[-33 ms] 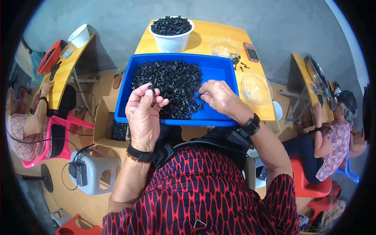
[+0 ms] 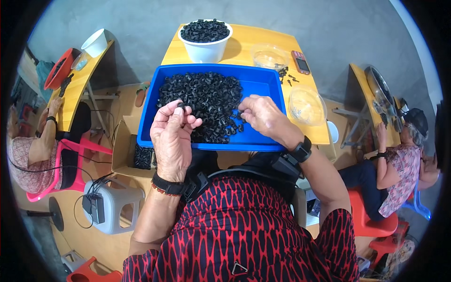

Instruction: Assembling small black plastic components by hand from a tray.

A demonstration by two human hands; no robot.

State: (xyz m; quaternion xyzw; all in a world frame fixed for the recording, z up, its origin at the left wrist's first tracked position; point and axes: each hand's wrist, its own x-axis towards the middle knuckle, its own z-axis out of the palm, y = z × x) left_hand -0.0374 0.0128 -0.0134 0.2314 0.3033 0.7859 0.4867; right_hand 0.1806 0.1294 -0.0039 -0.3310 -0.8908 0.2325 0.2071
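Observation:
A blue tray [image 2: 275,91] sits on the yellow table [image 2: 246,42] and holds a heap of small black ring-shaped parts [image 2: 202,96]. My left hand [image 2: 173,136] is raised over the tray's near left corner, pinching one black part [image 2: 181,106] between thumb and fingertips. My right hand [image 2: 264,115] rests low in the tray's right side, its fingertips pinched on a black part at the edge of the heap. Both wrists wear dark bands.
Behind the tray stand a white bowl [image 2: 206,44] full of black parts, a clear bowl [image 2: 269,56] and a phone [image 2: 300,62]. Another clear bowl [image 2: 306,104] is to the right. People sit at side tables left [image 2: 28,155] and right [image 2: 399,160]. A cardboard box [image 2: 123,145] and grey stool [image 2: 115,202] stand below.

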